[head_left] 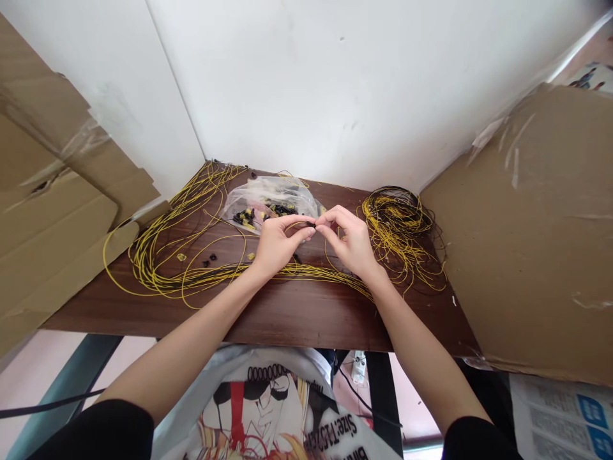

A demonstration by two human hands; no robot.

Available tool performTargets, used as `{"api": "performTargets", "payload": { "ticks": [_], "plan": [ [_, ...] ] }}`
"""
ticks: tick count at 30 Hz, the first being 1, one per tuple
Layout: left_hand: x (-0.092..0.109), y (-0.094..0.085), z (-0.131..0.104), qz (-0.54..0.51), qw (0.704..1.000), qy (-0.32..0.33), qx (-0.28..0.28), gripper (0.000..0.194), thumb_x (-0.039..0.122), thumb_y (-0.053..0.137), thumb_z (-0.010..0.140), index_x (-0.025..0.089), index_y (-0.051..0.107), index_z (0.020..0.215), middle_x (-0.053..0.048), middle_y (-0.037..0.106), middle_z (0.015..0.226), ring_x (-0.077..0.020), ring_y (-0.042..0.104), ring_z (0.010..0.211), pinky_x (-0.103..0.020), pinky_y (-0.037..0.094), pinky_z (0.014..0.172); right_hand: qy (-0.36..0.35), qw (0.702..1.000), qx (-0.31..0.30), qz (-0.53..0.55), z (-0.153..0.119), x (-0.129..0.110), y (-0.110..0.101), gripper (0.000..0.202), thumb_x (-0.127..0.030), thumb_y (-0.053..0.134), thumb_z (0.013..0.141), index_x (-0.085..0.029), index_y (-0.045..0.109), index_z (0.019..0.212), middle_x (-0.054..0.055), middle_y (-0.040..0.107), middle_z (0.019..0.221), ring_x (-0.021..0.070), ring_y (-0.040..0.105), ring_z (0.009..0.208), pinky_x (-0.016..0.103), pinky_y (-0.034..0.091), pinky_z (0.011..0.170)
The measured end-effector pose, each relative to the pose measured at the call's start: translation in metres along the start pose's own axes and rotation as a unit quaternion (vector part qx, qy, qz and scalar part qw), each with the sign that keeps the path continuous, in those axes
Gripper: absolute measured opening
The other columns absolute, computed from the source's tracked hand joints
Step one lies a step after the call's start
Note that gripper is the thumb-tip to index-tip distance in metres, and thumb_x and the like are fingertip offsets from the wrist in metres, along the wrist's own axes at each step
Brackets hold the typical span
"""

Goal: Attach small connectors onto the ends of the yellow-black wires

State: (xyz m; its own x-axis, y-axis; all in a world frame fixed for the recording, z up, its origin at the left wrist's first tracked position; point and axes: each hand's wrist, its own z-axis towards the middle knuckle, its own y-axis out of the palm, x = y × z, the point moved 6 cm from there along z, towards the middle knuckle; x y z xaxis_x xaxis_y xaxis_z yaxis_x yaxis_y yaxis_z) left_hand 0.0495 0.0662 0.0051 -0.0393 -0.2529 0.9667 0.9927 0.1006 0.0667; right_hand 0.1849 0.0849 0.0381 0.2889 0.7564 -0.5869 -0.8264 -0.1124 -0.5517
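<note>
My left hand (279, 243) and my right hand (348, 241) meet above the middle of the table, thumbs and index fingers pinched. Between the fingertips is a small black connector (311, 223), mostly covered, with a thin wire seemingly running along the left fingers. Just behind my hands lies a clear plastic bag (268, 190) holding black and yellow small parts. Under my wrists stretches a long bundle of yellow and black wires (158, 284). Beside my right hand is a tangled coil of the same wires (398, 214).
On the brown table (297, 316) lie loose black bits (209, 260) and a yellow bit (181, 257). Cardboard stands left (57, 255) and right (536, 255), with a white wall (311, 96) behind. A printed white cloth or bag (258, 409) covers my lap below the table edge.
</note>
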Motion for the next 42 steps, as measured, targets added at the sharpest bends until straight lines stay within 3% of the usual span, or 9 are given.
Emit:
{"api": "performTargets", "payload": {
  "ticks": [13,18,28,37,42],
  "plan": [
    [-0.009,0.006,0.003,-0.105,0.992,-0.053,-0.051,0.022,0.028,0.073,0.068,0.014,0.072,0.086,-0.003,0.069,0.074,-0.0113,0.060,0.067,-0.025,0.049,0.067,0.072,0.993,-0.002,0.095,0.002,0.008,-0.008,0.009,-0.026,0.062,0.083,-0.021,0.068,0.087,0.003,0.065,0.085,0.0135,0.058,0.073,0.028,0.046,0.060],
    [-0.012,0.005,0.004,-0.096,0.993,-0.050,-0.047,0.023,0.030,0.074,0.068,0.016,0.072,0.086,-0.004,0.069,0.077,-0.0115,0.059,0.068,-0.026,0.049,0.067,0.099,0.988,-0.012,0.121,0.000,0.011,-0.006,0.012,-0.029,0.061,0.083,-0.020,0.067,0.088,0.003,0.066,0.085,0.0127,0.059,0.069,0.026,0.047,0.057],
    [-0.007,0.003,0.003,-0.098,0.993,-0.056,-0.032,0.024,0.029,0.076,0.065,0.015,0.072,0.085,-0.003,0.069,0.076,-0.0105,0.059,0.067,-0.025,0.049,0.066,0.078,0.994,-0.015,0.073,0.000,0.009,-0.006,0.010,-0.029,0.060,0.084,-0.020,0.065,0.083,0.003,0.065,0.083,0.0139,0.059,0.072,0.028,0.048,0.061],
    [-0.005,0.001,0.004,-0.056,0.998,-0.033,-0.023,0.028,0.031,0.077,0.062,0.013,0.072,0.082,-0.005,0.071,0.080,-0.0144,0.063,0.072,-0.027,0.051,0.069,0.062,0.991,-0.038,0.109,0.001,0.007,-0.001,0.007,-0.025,0.057,0.085,-0.019,0.061,0.086,0.003,0.061,0.083,0.0138,0.058,0.075,0.028,0.048,0.066],
    [-0.006,0.001,0.005,-0.051,0.998,-0.028,-0.022,0.027,0.032,0.077,0.062,0.011,0.071,0.078,-0.007,0.072,0.084,-0.0164,0.064,0.076,-0.029,0.052,0.071,0.047,0.996,-0.040,0.070,0.001,0.006,-0.002,0.008,-0.025,0.057,0.086,-0.019,0.062,0.085,0.003,0.061,0.082,0.0133,0.057,0.072,0.028,0.046,0.066]
  ]
}}
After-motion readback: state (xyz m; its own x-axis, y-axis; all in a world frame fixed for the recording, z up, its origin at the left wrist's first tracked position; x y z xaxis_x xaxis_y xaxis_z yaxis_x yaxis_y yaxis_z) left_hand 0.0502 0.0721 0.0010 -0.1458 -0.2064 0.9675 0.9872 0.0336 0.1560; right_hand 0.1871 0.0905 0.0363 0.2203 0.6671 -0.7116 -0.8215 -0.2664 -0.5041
